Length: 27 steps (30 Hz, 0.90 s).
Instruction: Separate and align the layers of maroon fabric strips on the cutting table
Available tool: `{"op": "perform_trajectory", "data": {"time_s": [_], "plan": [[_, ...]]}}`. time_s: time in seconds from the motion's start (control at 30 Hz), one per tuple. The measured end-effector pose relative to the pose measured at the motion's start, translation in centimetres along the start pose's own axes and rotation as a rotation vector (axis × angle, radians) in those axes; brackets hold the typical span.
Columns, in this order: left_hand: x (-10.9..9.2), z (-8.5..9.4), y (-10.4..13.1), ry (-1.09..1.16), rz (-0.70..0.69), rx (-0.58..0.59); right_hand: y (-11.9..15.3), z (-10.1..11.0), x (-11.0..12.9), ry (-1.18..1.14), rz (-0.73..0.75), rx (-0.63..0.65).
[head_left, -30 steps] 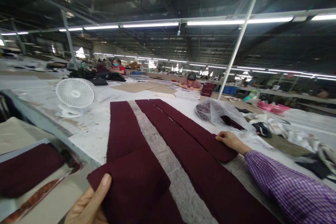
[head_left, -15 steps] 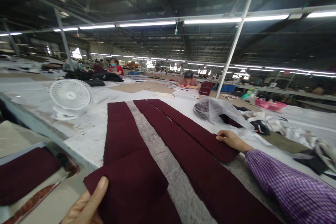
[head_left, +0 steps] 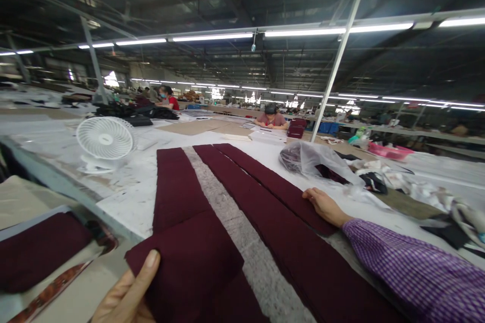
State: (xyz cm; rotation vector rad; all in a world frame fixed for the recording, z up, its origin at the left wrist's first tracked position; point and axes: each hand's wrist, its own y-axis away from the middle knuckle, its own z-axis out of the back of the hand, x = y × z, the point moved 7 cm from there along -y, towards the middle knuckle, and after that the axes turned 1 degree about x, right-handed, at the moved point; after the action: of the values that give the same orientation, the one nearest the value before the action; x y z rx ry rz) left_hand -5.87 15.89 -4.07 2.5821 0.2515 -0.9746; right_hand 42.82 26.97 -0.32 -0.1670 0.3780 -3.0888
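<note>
Long dark maroon fabric strips lie side by side along the white table. My left hand grips the near corner of a maroon fabric piece, thumb on top, at the bottom left. My right hand, in a purple checked sleeve, rests flat on the edge of the rightmost maroon strip, fingers together. A grey felt band shows between the strips.
A white desk fan stands at the left. A clear plastic bag with maroon pieces lies right of the strips, beside fabric scraps. Another maroon piece lies at the lower left. A slanted metal pole rises behind. Other people sit at far tables.
My right hand has slid slightly left and nearer along the rightmost strip. The left hand keeps its hold on the fabric piece. The view shifted a little.
</note>
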Motion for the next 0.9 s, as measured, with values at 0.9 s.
{"op": "perform_trajectory", "data": {"time_s": [0.9], "plan": [[-1.4,-6.1,7.9,0.085,-0.053,0.524,10.1,10.1,31.2,-0.902,0.397,0.100]]}}
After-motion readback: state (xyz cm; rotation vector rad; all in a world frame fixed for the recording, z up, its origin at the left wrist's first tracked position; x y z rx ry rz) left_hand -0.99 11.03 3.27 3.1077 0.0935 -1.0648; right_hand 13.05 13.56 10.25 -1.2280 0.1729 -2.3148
